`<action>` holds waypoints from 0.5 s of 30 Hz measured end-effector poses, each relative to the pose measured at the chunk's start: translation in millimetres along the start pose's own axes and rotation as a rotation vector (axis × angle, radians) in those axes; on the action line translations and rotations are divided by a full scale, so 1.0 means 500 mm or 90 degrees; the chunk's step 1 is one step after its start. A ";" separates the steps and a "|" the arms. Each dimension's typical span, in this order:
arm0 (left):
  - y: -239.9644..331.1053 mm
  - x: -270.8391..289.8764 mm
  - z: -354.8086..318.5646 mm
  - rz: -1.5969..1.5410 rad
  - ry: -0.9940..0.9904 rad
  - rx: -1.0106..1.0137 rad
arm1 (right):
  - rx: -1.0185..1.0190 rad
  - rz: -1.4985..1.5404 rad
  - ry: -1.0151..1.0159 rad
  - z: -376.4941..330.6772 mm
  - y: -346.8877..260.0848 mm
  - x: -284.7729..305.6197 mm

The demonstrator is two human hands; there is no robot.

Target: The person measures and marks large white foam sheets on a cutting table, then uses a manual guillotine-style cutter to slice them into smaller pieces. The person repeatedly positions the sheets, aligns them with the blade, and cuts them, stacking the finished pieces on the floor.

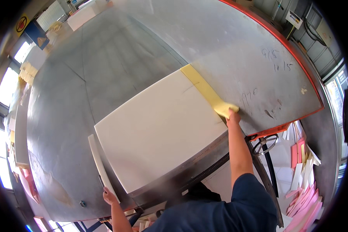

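A large white foam slab (162,127) lies flat on the grey metal table in front of me. Along its right edge runs a strip of yellow foam (199,86), its near end lifted and bent. My right hand (232,116) is closed on that bent end, at the slab's near right corner. A narrow white foam strip (98,162) rests on the table, a little apart from the slab's left side. Beside this strip's near end, my left hand (110,196) is closed around a slim dark tool (101,181); its exact kind is too small to tell.
The metal table (116,73) has a red rim (274,29) on the right. A handwheel (265,145) sits below its near right edge. Pink and white foam offcuts (307,201) pile on the floor at right. White blocks (85,15) stand at the far left.
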State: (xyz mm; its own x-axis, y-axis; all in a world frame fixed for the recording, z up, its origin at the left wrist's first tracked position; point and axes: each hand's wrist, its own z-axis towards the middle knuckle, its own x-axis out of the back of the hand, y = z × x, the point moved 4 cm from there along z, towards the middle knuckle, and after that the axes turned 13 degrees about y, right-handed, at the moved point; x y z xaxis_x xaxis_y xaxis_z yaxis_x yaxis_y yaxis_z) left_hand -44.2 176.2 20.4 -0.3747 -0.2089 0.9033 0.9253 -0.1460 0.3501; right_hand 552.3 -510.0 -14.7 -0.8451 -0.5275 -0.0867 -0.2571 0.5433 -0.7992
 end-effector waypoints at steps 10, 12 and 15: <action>0.138 -0.105 -0.194 -0.003 -0.119 0.078 | -0.045 0.096 -0.288 -0.241 -0.061 0.067; 0.147 -0.100 -0.188 -0.044 -0.079 0.048 | -0.053 0.010 -0.216 -0.236 0.005 0.107; 0.174 -0.090 -0.138 -0.194 -0.206 0.041 | -0.056 -0.145 -0.139 -0.236 0.096 0.148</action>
State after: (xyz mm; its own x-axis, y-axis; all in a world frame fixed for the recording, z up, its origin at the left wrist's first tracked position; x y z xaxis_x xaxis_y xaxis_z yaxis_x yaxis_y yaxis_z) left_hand 48.9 106.0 -6.8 -0.6033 0.1485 0.7836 0.7806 -0.0914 0.6183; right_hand 421.9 -445.9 10.6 -0.6430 -0.7645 -0.0455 -0.4753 0.4450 -0.7590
